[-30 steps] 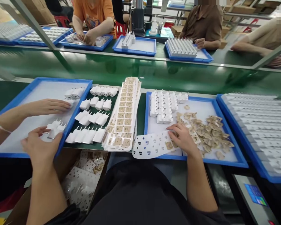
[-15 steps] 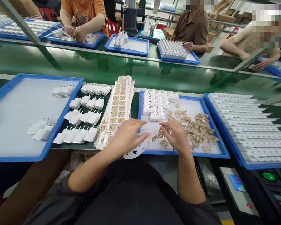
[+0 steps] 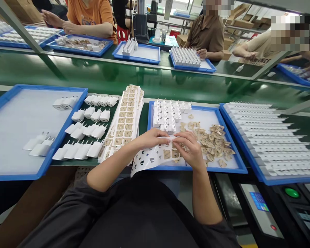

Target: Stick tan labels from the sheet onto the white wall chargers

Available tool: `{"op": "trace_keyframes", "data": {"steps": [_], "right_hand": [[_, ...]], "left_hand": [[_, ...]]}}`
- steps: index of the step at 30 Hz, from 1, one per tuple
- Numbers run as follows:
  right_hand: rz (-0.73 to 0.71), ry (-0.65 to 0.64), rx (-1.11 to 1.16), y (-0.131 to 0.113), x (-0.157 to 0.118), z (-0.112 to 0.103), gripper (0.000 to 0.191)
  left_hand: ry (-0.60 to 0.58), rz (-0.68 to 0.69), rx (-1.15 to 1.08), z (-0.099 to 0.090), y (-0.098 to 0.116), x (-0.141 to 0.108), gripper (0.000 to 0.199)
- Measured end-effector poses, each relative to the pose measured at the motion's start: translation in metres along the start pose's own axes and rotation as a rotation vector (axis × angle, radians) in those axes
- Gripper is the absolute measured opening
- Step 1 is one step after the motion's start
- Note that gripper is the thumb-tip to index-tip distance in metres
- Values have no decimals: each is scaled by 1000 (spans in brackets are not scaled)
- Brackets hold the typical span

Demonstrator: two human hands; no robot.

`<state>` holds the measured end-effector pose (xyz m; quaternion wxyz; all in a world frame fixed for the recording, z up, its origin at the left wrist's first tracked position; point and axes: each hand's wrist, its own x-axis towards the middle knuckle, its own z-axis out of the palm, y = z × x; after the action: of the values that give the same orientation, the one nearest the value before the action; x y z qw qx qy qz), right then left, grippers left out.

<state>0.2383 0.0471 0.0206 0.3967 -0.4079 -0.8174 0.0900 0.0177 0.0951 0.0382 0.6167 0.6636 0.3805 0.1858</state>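
Blue-rimmed tray point(image 3: 49, 87) spreads wide, well left of the left hand point(image 3: 153, 138); the sticker sheet point(image 3: 146, 157) slopes below-left of that hand past the edge of the desk point(image 3: 144, 120), pinched by it and the right hand point(image 3: 189, 148); brown pieces point(image 3: 213, 139) lie just right.

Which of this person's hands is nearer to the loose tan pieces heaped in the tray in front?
Right. The right hand is just left of the heaped tan pieces, at the white sheet; the left hand is farther left, at the same sheet.
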Motion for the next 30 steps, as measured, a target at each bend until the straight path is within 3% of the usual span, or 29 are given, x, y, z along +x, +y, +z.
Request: {"op": "trace_keyframes", "data": {"steps": [4, 6, 9, 11, 15, 17, 20, 23, 26, 28, 30], "right_hand": [[43, 69, 96, 4, -6, 3, 8], [105, 178, 180, 10, -10, 6, 5], [234, 418, 328, 20, -17, 10, 2], [295, 497, 376, 25, -20, 12, 3], [314, 383, 248, 25, -21, 13, 7], [297, 301, 173, 22, -20, 13, 8], [277, 226, 118, 18, -19, 12, 9], [258, 195, 110, 16, -18, 13, 9], [259, 174, 112, 17, -19, 14, 10], [287, 182, 136, 18, -20, 14, 12], [332, 210, 205, 19, -21, 14, 13]], "left_hand": [[6, -8, -21, -1, -6, 1, 34], [18, -35, 34, -1, -9, 1, 33], [97, -54, 280, 3, -13, 1, 28], [231, 0, 533, 7, -16, 2, 23], [549, 128, 972, 13, -18, 9, 42], [603, 190, 1122, 12, -17, 15, 51], [603, 258, 1252, 12, -16, 22, 39], [591, 295, 1280, 15, -16, 25, 24], [499, 309, 1186, 16, -15, 22, 21], [459, 279, 981, 11, -13, 12, 19], [463, 262, 636, 5, -12, -3, 24]]}}
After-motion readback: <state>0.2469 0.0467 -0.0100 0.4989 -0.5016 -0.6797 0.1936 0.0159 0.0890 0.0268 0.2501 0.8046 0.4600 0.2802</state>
